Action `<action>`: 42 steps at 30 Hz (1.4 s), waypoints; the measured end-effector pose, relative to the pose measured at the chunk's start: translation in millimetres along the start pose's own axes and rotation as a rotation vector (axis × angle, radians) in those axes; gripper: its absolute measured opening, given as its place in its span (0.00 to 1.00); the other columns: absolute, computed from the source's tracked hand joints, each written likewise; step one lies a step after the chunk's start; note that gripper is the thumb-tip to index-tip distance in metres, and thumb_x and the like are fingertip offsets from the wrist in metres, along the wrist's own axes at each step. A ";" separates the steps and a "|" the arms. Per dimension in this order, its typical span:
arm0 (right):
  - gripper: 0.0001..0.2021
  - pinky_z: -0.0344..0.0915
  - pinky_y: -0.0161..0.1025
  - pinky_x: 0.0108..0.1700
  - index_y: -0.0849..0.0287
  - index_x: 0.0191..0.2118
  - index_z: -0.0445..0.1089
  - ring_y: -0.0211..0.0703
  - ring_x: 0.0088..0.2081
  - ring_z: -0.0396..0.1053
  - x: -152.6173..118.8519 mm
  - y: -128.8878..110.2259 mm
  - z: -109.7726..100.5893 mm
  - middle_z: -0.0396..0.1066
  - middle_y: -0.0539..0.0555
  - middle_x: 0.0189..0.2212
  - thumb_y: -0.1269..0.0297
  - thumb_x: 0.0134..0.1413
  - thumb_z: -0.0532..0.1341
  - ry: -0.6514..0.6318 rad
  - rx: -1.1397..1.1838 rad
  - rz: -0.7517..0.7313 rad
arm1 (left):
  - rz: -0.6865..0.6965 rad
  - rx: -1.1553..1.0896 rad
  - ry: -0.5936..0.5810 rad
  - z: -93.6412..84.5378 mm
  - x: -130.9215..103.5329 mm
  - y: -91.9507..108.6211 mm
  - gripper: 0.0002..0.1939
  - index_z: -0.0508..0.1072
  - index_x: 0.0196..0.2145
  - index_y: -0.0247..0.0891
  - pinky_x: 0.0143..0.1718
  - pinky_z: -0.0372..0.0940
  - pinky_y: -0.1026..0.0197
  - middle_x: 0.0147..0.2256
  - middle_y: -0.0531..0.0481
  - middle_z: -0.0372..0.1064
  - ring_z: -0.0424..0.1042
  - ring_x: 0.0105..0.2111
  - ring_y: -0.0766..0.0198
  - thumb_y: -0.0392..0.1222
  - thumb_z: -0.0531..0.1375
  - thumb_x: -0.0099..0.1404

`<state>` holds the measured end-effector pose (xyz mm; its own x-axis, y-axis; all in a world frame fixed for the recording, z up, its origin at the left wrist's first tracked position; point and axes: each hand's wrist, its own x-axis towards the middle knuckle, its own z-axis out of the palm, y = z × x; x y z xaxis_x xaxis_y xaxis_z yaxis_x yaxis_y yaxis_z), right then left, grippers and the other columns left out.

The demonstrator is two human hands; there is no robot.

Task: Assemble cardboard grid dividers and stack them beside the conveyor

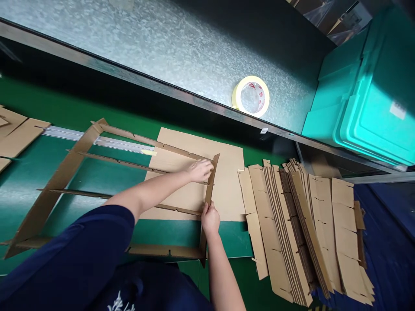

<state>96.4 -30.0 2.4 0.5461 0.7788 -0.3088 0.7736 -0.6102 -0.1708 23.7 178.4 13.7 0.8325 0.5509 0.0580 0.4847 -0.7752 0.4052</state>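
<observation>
A cardboard divider frame point(84, 142) of interlocked slotted strips stands on the green table, with long strips running between two end strips. My right hand point(210, 219) grips the right-hand end strip point(210, 185) near its middle, thumb along the near face. Farther along that same strip, my left hand point(201, 169) is closed at the joint with a long strip, its fingers bent over the cardboard. The fingertips of the left hand are partly hidden. Beneath the frame's right part lies a flat cardboard sheet point(228, 190).
Stacked slotted cardboard strips point(275, 233) lie to the right. A metal shelf point(181, 56) spans above the table, bearing a yellow tape roll point(238, 96) and a teal lidded bin point(366, 99). More cardboard pieces point(24, 138) sit at the far left.
</observation>
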 end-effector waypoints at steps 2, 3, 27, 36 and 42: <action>0.15 0.59 0.38 0.30 0.60 0.46 0.66 0.48 0.32 0.74 -0.2 0.5 0.7 0.76 0.59 0.33 0.61 0.67 0.45 0.010 -0.003 -0.002 | 0.091 -0.021 -0.130 5.9 -15.2 2.6 0.17 0.68 0.50 0.43 0.45 0.63 0.56 0.47 0.47 0.69 0.68 0.47 0.56 0.46 0.55 0.63; 0.16 0.59 0.39 0.30 0.61 0.47 0.66 0.49 0.32 0.74 -0.2 0.6 1.3 0.76 0.59 0.33 0.61 0.67 0.45 0.016 -0.007 -0.003 | 0.114 -0.018 -0.186 9.7 -20.4 3.1 0.17 0.69 0.49 0.43 0.42 0.64 0.56 0.46 0.47 0.70 0.70 0.44 0.56 0.45 0.56 0.62; 0.17 0.64 0.40 0.37 0.62 0.45 0.67 0.50 0.39 0.74 3.3 -8.6 -6.8 0.75 0.61 0.39 0.63 0.67 0.43 -0.051 -0.043 0.037 | -0.198 0.041 -0.143 -6.2 60.2 -17.0 0.41 0.44 0.66 0.55 0.43 0.64 0.56 0.45 0.46 0.71 0.72 0.41 0.58 0.26 0.50 0.60; 0.20 0.64 0.44 0.42 0.62 0.45 0.68 0.53 0.44 0.71 13.1 -5.9 1.6 0.72 0.63 0.42 0.59 0.67 0.42 0.009 -0.027 0.008 | -0.180 0.065 -0.185 7.7 60.0 -16.7 0.37 0.54 0.64 0.53 0.56 0.55 0.49 0.54 0.44 0.67 0.64 0.56 0.54 0.25 0.50 0.60; 0.29 0.58 0.51 0.54 0.63 0.62 0.56 0.53 0.60 0.56 -6.3 5.1 2.2 0.58 0.66 0.59 0.51 0.66 0.38 0.319 0.134 -0.120 | -0.206 0.048 -0.103 -16.9 31.7 -11.3 0.39 0.47 0.66 0.48 0.63 0.41 0.42 0.66 0.45 0.46 0.39 0.67 0.56 0.28 0.51 0.59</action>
<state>96.2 -38.4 1.5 0.5433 0.8392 0.0246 0.8006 -0.5091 -0.3161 40.0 209.9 26.3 0.7363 0.6666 -0.1161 0.6576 -0.6646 0.3548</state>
